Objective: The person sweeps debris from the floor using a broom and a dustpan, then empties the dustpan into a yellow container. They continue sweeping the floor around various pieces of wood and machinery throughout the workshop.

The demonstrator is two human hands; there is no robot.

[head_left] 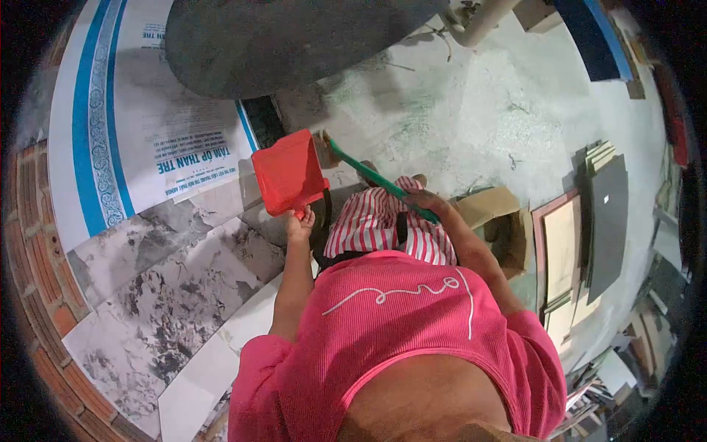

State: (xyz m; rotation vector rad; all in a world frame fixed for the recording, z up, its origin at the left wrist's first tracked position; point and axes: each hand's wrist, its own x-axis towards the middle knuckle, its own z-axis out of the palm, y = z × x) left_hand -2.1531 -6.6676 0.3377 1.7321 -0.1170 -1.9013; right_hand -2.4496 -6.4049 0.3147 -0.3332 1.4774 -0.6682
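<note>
A bare concrete floor, pale and streaked with greenish-white dust, carries everything here. Along its left side lie grey-veined marble-pattern tiles, edge to edge, with a plain white tile beside them toward the bottom. A white printed sheet with blue bands is spread flat above the tiles, its lower edge overlapping them. A curved row of red bricks borders the far left. To the right, an open cardboard box sits on the concrete, and just beyond it lie flat boards and panels in loose stacks. Small twig-like scraps lie near the top beside a pale pipe.
</note>
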